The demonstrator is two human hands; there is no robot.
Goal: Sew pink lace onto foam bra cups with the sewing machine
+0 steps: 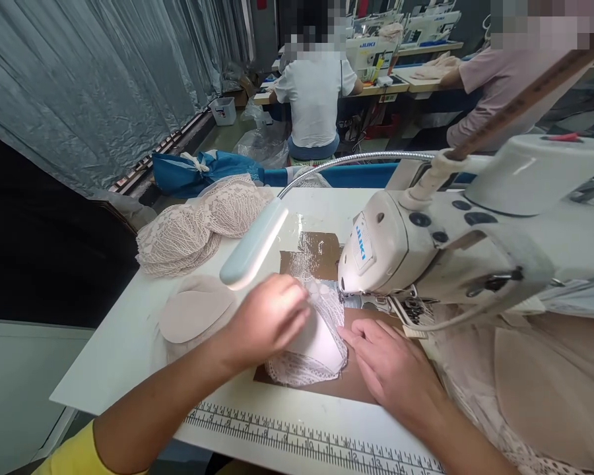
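Observation:
A lace bra cup (321,343) with a smooth white pad lies beside the needle area of the white sewing machine (376,244). Above its left side is my left hand (272,316), its fingers curled together at the lace's upper edge; the exact pinch is hidden. My right hand (386,356) rests on the brown sheet (361,386), its index fingertip touching the cup's right lace edge and the thumb apart from it. Left of my left hand lies a beige padded cup piece (193,313) on sheer fabric.
Stacked lace cups (193,227) stand at the table's far left. A lamp (255,244) on a bendable neck hangs over the work. Beige fabric (549,389) piles at right; a ruler strip (297,439) runs along the front edge. Two people sit beyond, near other machines.

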